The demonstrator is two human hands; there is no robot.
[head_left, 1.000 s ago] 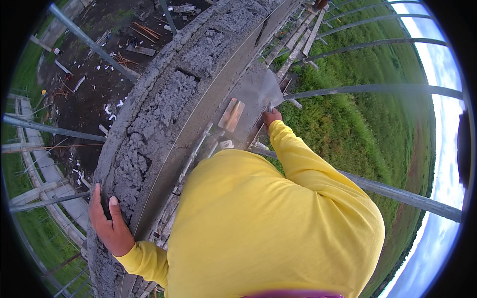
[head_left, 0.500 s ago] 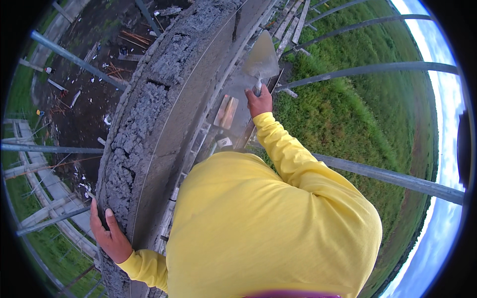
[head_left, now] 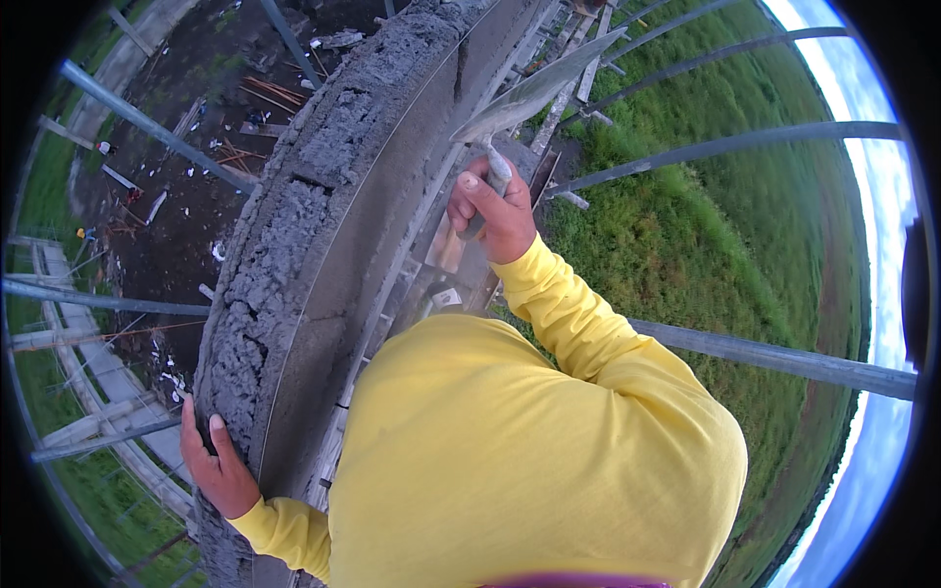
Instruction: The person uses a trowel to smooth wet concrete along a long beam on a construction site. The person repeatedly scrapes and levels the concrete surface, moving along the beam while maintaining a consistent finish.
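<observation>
My right hand (head_left: 497, 208) is wrapped round the handle of a pointed brick trowel (head_left: 539, 93). The blade is tilted up, its tip toward the upper right, beside the smooth inner face of a curved wall (head_left: 392, 186). Rough grey mortar (head_left: 265, 235) covers the wall's top. At the lower left my left hand (head_left: 223, 465) rests over that top, thumb and fingers apart, holding nothing. A thin line (head_left: 370, 147) runs along the wall's edge. Part of the trowel's handle is hidden in my fingers.
Beneath my right hand lies a wooden block (head_left: 448, 242) on a narrow platform, with a small whitish piece (head_left: 446, 296) near it. Metal poles (head_left: 774, 360) jut out over grass on the right. Far below on the left is dark ground (head_left: 162, 235) with scattered boards and debris.
My right hand has turned and drawn back a little toward me and leftward. The trowel blade has swung from facing me to a steep tilt. My left hand has stayed in place.
</observation>
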